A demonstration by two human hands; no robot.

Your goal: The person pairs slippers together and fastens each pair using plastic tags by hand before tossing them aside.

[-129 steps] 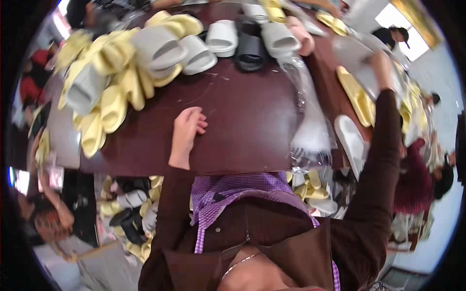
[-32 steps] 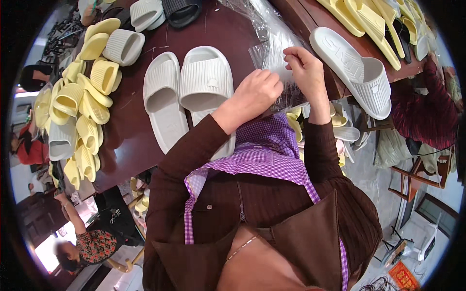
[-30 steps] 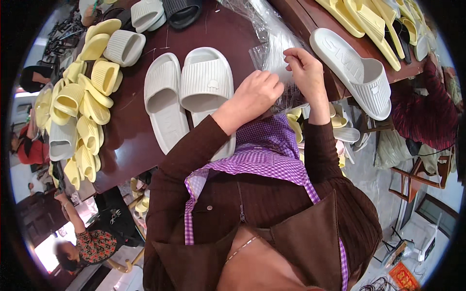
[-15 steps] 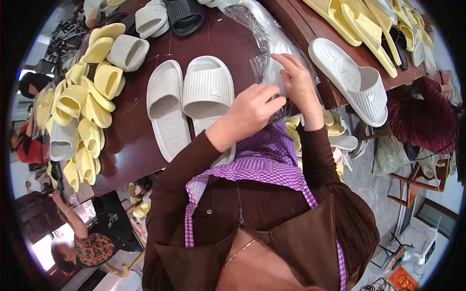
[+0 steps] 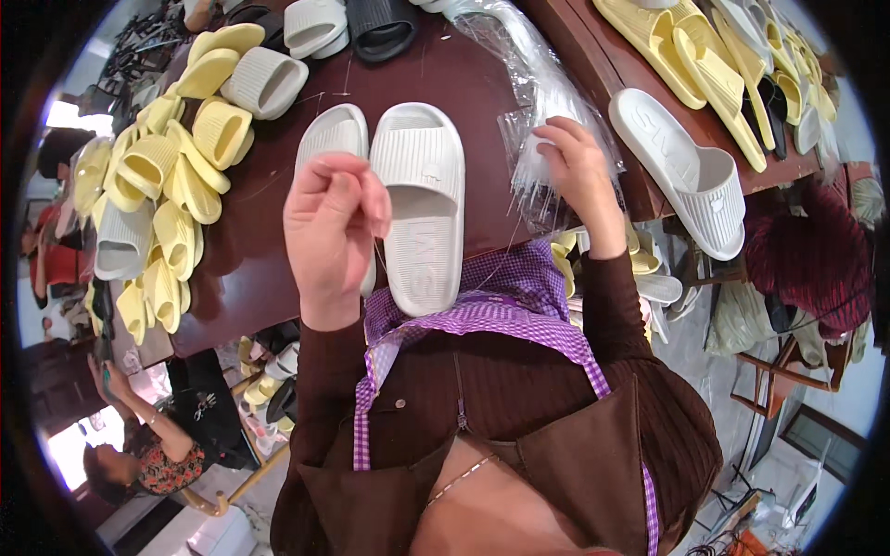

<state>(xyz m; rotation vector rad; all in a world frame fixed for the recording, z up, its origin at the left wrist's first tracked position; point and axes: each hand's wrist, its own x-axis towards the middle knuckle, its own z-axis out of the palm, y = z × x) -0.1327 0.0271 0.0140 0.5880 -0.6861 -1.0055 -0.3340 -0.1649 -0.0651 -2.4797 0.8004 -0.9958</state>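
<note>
Left hand curled over a white slipper, right hand at a bundle of pale strands

Left hand (image 5: 336,222): raised in front of the left slipper (image 5: 332,128) of a white pair, hiding much of it. Fingers bent in toward the palm; cannot tell whether a thin strand is pinched there, or whether the hand touches the slipper. Right hand (image 5: 577,167): fingers half bent, tips over the pale strands (image 5: 533,171); cannot tell if any are gripped

The pair stands side by side, soles down, on the dark red-brown table (image 5: 482,111), toe ends pointing away from the wearer. Right slipper (image 5: 422,250) in fuller view: ribbed strap with a small raised emblem, heel end reaching the purple checked apron (image 5: 519,324). Strands lie in clear plastic (image 5: 547,83), which runs up toward the far side of the table, right of the pair

Farther right, a side table (image 5: 584,46). A single white slipper (image 5: 681,171) lies there, its strap end jutting past the edge; yellow slippers (image 5: 714,83) beyond it

Left side of the main table: heaped yellow slippers (image 5: 148,167), a few pale grey ones among them. Far side: a dark slipper (image 5: 382,28) just beside a white one (image 5: 315,28)

Outer left, a co-worker (image 5: 171,454) in a patterned top, arms raised. Outer right, a maroon garment (image 5: 807,241) and a wooden chair (image 5: 793,371)
</note>
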